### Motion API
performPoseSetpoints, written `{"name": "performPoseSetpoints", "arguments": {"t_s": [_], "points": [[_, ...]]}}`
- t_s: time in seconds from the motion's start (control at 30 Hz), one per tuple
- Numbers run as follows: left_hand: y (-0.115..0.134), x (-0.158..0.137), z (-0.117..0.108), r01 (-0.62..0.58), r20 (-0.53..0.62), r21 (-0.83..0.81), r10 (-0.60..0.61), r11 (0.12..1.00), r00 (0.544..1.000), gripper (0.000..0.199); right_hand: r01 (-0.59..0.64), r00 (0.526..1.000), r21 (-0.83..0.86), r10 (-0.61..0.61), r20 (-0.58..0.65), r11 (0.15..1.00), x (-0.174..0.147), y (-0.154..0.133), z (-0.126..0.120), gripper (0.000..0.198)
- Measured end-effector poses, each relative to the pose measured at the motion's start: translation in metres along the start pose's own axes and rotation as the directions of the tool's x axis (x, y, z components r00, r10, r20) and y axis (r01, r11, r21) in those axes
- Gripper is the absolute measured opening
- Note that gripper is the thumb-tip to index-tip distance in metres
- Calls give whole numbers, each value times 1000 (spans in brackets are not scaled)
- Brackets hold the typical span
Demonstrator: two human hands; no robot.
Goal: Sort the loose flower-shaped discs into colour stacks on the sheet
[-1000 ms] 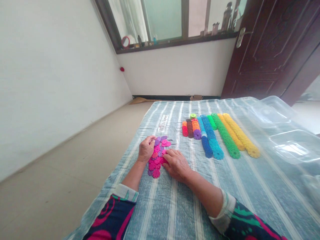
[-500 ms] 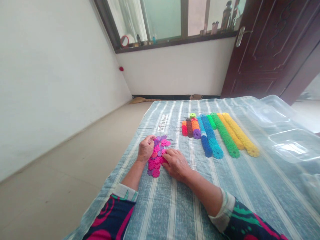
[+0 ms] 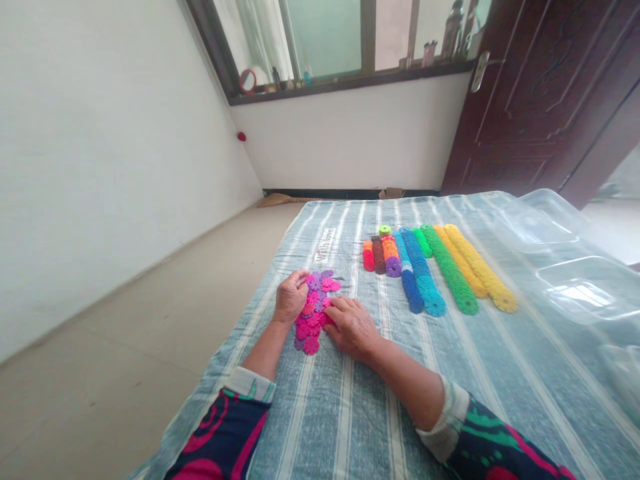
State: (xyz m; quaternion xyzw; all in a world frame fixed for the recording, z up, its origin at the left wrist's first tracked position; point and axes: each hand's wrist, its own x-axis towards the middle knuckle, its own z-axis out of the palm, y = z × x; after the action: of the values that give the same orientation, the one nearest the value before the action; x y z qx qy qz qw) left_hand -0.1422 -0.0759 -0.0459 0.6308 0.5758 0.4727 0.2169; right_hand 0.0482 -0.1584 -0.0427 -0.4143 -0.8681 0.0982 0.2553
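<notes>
A loose pile of pink and purple notched plastic discs (image 3: 311,325) lies on the striped bedspread (image 3: 320,400). At its upper left edge is my left hand (image 3: 291,297), thumb and forefinger pinched together; whatever is between them is too small to tell from the pile. My right hand (image 3: 354,328) rests at the pile's right side, its fingers curled round some pink discs (image 3: 327,319). To the right lie rows of stacked discs: blue (image 3: 424,273), green (image 3: 450,270) and yellow (image 3: 483,270), with shorter red (image 3: 369,257), brown (image 3: 379,256) and orange-and-purple (image 3: 391,253) ones.
Two clear plastic containers (image 3: 590,261) stand at the right side of the bed, with another clear piece (image 3: 623,363) nearer. The bed's left edge drops to a tiled floor (image 3: 125,347). A wooden door (image 3: 545,100) and a windowsill (image 3: 350,83) with small items are behind.
A dark purple disc at my left fingertips no longer shows there; pink and lighter purple discs show instead. My right hand has stayed at the pile's right side.
</notes>
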Motion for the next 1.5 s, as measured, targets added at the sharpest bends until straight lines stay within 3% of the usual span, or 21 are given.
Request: {"name": "performPoseSetpoints", "arguments": {"t_s": [0.67,0.97,1.13,1.5], "points": [[-9,3,-4,8,-45,22,-7,1000,999,33,10,1000,-11,-10,-18,1000,0,1,0,12],[-4,3,-13,-25,-109,187,46,982,993,24,19,1000,-13,-19,-11,1000,0,3,2,14],[5,1,-20,-31,-59,208,45,978,997,20,25,999,5,-25,-24,1000,1,4,4,14],[1,3,-25,-43,93,173,27,984,995,25,24,999,-20,-25,-27,1000,2,3,4,18]]}}
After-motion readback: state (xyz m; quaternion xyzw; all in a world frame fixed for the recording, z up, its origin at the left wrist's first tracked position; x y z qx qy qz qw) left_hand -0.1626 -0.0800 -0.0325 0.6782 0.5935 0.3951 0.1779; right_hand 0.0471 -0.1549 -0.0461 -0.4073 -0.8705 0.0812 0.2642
